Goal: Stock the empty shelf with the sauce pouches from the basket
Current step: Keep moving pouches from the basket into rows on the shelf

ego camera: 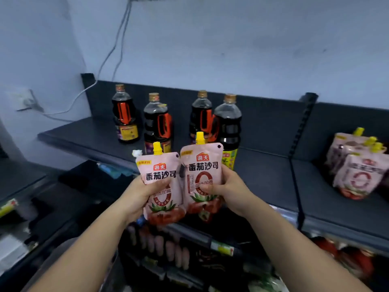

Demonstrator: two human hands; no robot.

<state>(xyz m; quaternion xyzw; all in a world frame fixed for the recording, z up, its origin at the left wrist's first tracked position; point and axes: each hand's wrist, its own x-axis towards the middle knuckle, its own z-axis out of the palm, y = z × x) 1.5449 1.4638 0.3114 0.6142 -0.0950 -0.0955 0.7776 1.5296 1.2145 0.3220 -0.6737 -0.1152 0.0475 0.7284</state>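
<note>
As two pink sauce pouches are held side by side before the dark shelf, the left hand grips the left pouch around its middle, thumb across the front. The right hand clasps the right pouch the same way. Both packs look soft, fairly light and slick-skinned, likely best held at the belly, not the yellow cap. Dark bottles stand behind them, and more pouches sit on the shelf at right.
</note>
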